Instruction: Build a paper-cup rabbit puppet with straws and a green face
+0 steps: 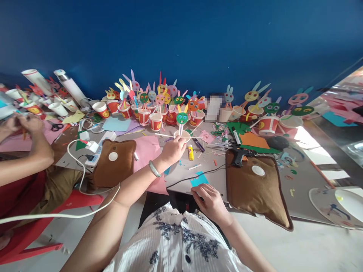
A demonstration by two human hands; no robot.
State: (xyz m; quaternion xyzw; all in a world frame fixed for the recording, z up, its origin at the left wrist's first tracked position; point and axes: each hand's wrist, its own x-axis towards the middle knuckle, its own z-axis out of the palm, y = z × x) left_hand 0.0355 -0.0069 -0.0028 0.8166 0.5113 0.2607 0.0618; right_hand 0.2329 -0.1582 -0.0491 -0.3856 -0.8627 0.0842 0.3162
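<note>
My left hand [175, 150] is closed on the near side of a white paper cup [185, 134]. A green paper bunny face [182, 118] with yellow ears stands up from that cup, and thin white sticks jut from its sides. Near the table's front edge rests my right hand [210, 198], its fingers loosely bent and nothing visible in them. A square of blue paper [200, 179] lies just beyond it. Close to the cup are a yellow glue stick [190, 153] and a dark pen-like tool [199, 145].
Several red-and-white cups [155, 121] with paper bunny faces line the blue wall. A black glue gun [238, 155] lies on a brown cushion [255, 181]. Another brown cushion [113, 166], a power strip [99, 149] and pink paper [149, 151] are leftward. A co-worker's hands [25, 122] are far left.
</note>
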